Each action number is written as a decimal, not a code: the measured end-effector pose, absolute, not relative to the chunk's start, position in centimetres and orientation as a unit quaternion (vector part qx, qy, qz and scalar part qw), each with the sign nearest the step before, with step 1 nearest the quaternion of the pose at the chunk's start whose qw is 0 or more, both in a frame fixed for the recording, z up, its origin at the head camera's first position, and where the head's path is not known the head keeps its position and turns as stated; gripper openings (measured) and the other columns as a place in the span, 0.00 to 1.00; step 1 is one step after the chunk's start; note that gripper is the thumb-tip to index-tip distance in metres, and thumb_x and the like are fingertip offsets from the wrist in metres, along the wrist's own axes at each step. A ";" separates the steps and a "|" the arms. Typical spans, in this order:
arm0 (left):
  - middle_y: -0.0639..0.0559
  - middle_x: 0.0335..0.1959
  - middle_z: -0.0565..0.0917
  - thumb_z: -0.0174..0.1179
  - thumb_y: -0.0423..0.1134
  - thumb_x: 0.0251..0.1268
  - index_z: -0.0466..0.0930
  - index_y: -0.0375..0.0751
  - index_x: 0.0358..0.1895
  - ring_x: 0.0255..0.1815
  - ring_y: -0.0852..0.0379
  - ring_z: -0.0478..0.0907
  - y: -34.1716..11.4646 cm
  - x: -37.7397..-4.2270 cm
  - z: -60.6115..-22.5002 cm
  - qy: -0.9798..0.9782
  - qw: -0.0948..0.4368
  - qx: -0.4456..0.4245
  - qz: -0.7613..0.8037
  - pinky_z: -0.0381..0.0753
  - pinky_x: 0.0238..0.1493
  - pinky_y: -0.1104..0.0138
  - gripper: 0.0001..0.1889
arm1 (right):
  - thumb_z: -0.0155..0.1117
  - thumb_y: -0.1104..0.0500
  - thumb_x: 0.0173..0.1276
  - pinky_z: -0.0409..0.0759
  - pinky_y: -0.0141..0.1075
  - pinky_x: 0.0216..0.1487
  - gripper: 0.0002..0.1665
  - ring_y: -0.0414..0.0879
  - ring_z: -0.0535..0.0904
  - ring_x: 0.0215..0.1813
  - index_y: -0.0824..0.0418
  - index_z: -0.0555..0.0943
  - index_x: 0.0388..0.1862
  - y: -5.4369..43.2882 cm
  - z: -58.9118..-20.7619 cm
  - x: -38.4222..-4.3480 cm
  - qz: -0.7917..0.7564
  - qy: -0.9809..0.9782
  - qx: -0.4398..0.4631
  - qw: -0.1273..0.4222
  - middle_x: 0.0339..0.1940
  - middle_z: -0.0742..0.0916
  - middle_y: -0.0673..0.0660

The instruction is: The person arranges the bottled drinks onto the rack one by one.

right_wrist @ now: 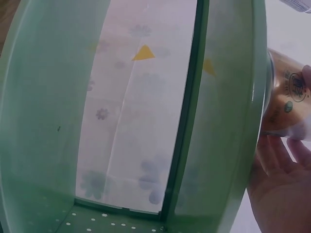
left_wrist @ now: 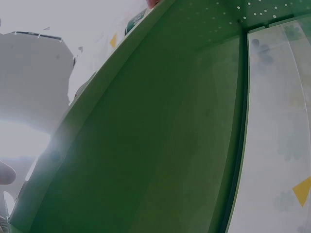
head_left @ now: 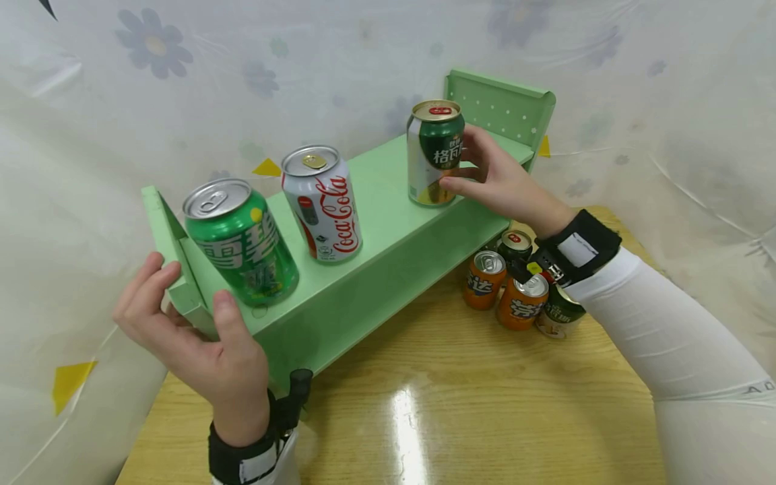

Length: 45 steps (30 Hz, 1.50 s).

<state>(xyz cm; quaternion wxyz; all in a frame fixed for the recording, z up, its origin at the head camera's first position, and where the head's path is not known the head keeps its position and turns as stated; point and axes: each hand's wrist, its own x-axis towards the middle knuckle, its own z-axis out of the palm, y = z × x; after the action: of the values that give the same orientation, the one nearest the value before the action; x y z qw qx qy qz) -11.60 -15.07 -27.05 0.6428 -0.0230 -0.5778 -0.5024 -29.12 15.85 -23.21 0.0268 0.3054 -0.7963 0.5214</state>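
My right hand (head_left: 508,180) grips a green-and-white drink can (head_left: 424,158) with a gold top, thumb in front and fingers behind, at the upper level of a green metal shelf (head_left: 382,232). In the right wrist view the can's lower part (right_wrist: 284,97) shows by the shelf edge. At the shelf's left end, my left hand (head_left: 209,357) has loosely bent fingers beside the end panel (head_left: 166,236); its thumb sticks up near a green Sprite can (head_left: 242,249). A white Coca-Cola can (head_left: 324,209) stands between the other two cans.
Below the shelf's right end, several cans are grouped on the wooden table (head_left: 448,384): orange Fanta cans (head_left: 481,286), a dark can (head_left: 515,246) and a green-and-cream can (head_left: 560,316). Flowered sheeting (head_left: 339,60) hangs behind the shelf.
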 end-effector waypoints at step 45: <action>0.39 0.60 0.72 0.53 0.35 0.53 0.73 0.26 0.50 0.66 0.43 0.67 -14.9 -11.8 -27.0 -0.579 0.640 -0.019 -0.504 0.73 0.59 0.61 0.21 | 0.65 0.67 0.71 0.79 0.32 0.60 0.42 0.46 0.77 0.65 0.58 0.60 0.80 14.1 -23.7 -27.6 0.547 -0.770 0.328 0.027 0.70 0.75 0.59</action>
<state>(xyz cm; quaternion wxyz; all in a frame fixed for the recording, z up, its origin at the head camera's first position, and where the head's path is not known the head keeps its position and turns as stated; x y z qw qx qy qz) -11.79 -14.86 -27.02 0.6405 -0.0185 -0.5787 -0.5045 -27.60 14.12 -23.75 0.0267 0.3282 -0.7699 0.5466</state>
